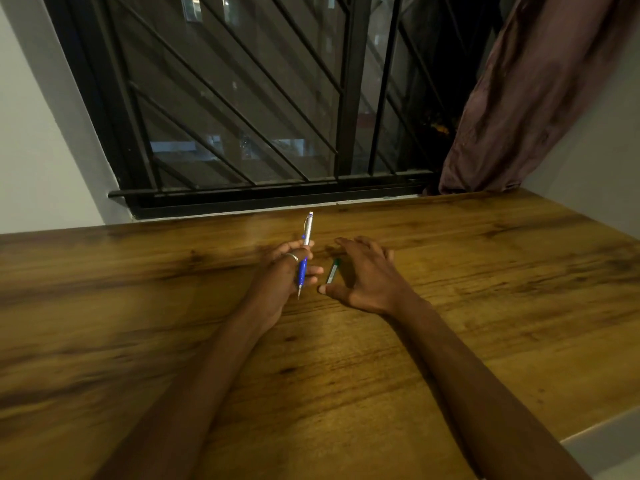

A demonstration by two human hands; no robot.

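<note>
My left hand (282,271) grips a blue and white mechanical pencil (305,251) around its blue grip, with the tip pointing down toward me and the clip end up toward the window. A silver ring sits on one finger of that hand. Just to the right, a small green and white tube (332,271) lies on the wooden table (346,358). My right hand (367,275) hovers over it with fingers spread and relaxed, thumb beside the tube's near end, not holding it.
A black barred window (242,109) runs along the table's far edge. A brown curtain (526,98) hangs at the back right, its hem touching the tabletop. White walls stand left and right. The table's right front corner ends near a pale floor.
</note>
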